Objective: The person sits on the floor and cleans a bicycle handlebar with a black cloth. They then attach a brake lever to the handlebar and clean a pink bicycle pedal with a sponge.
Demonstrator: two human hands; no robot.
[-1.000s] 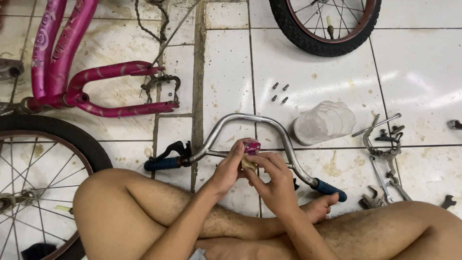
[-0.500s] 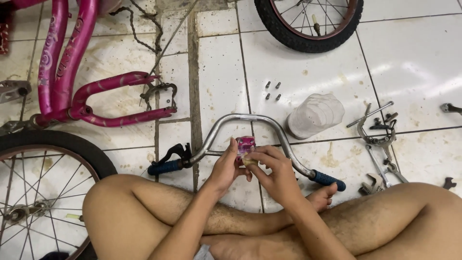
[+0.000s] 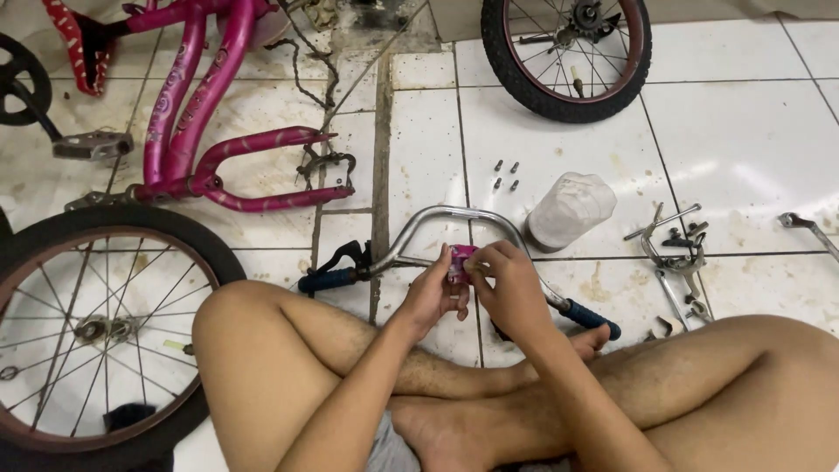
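— What are the hands doing?
— Both meet on a small pink clamp piece (image 3: 461, 259) at the middle of the silver handlebar (image 3: 454, 216), which lies on the tiled floor (image 3: 743, 149) before the crossed legs. The left hand (image 3: 434, 295) pinches it from the left; the right hand (image 3: 509, 284) curls closed over it from the right.
— Any packages or labels nearby?
— A white, ribbed, round container (image 3: 570, 209) lies tipped just beyond the bar, no label readable. Four small bolts (image 3: 504, 175) sit beside it. The pink bicycle frame (image 3: 197, 114) lies far left, a wheel (image 3: 96, 328) below it.
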